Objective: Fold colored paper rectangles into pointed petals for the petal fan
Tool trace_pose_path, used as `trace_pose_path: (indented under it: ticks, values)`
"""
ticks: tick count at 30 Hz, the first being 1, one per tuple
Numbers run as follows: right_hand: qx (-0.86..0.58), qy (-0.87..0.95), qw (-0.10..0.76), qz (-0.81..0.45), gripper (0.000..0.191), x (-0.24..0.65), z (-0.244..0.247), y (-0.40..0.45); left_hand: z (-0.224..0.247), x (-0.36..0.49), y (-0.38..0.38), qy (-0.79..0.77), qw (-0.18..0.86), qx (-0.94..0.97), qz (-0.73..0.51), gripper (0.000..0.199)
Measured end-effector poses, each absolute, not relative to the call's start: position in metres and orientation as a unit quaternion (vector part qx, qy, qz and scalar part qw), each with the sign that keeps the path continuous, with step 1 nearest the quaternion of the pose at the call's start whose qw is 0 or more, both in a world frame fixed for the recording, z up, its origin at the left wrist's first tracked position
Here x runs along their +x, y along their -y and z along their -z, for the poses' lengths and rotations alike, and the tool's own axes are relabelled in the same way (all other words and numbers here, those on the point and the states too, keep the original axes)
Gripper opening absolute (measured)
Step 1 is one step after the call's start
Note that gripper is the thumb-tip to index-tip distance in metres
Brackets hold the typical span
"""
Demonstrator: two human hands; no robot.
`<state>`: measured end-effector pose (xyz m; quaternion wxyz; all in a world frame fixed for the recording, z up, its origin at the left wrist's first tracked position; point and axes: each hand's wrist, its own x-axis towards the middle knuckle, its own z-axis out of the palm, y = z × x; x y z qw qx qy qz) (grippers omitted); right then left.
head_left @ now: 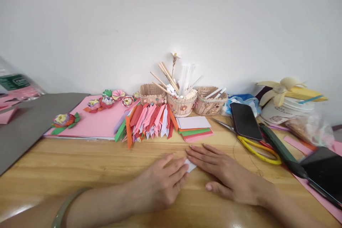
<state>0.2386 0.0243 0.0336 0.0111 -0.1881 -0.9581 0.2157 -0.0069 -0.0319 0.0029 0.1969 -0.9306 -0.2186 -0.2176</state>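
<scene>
A small folded piece of pale lilac paper lies on the wooden table, partly covered by fingers. My left hand is palm down on its left side, the fingers bent and pressing on the paper; its thumb is hidden. From the right, my right hand lies flat, fingers stretched out together and thumb apart, with its fingertips over the paper's upper edge. Just beyond the hands is a stack of coloured paper slips, lilac on top. To its left rests a heap of folded paper pieces in red, pink, orange and green.
Woven baskets with sticks stand against the wall. Folded paper flowers sit on pink sheets. Yellow-handled scissors, a phone, a dark green cutter-like tool and a banana peel on a white tub crowd the right.
</scene>
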Motion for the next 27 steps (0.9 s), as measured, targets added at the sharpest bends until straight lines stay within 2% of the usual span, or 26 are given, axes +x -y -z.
trace_pose_path:
  ticks: [7, 14, 21, 27]
  values:
    - [-0.203, 0.957, -0.002, -0.208, 0.07, 0.239, -0.032, -0.02, 0.008, 0.003, 0.042, 0.228, 0.213, -0.915, 0.256, 0.02]
    - [-0.199, 0.956, 0.016, -0.215, 0.066, 0.24, -0.032, -0.019, 0.013, -0.001, 0.056, 0.248, 0.256, -0.911, 0.205, 0.024]
    - [-0.191, 0.958, 0.046, -0.209, 0.066, 0.242, -0.031, -0.017, -0.001, 0.007, 0.048, 0.28, 0.171, -0.919, 0.217, 0.037]
    - [-0.204, 0.956, 0.048, -0.206, 0.065, 0.24, -0.031, -0.015, 0.003, 0.004, 0.04, 0.311, 0.2, -0.919, 0.134, 0.035]
